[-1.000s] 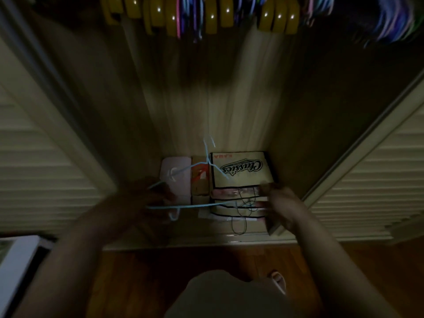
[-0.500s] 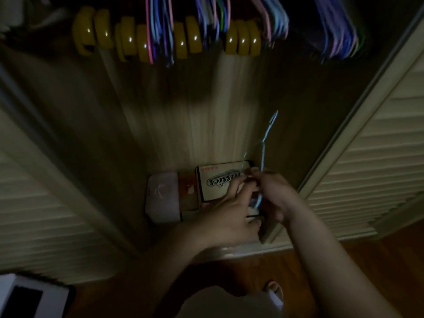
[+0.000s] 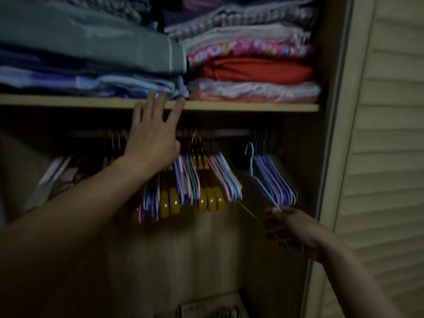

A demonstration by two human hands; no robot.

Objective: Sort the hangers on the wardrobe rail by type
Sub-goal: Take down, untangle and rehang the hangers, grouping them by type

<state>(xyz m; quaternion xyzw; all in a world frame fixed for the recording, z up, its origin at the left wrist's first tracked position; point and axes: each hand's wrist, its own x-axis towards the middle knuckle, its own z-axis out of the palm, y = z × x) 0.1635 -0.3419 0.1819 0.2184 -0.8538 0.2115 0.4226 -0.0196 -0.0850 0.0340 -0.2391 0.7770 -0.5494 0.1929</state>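
The light-blue wire hanger is now up at rail level: your right hand pinches its lower corner, fingers curled round the wire, and its hook stands just left of the thin-hanger group at the rail's right end, not yet hooked on as far as the dim view shows. Half a second ago both hands were down over the boxes on the wardrobe floor, gathering this hanger; a second ago it lay across them. It has therefore been retrieved and raised to join its own type.

Your left hand has left the hanger. Its fingers are straight and spread, tips at the edge of the shelf, palm in front of the rail. It holds nothing.

Judgement: sorting is partly done. Left of the gap, yellow hangers and thin coloured hangers remain interleaved.

Surroundings: folded clothes are stacked on the shelf. A louvred door stands at the right. A box shows faintly on the floor. Lighting is poor.
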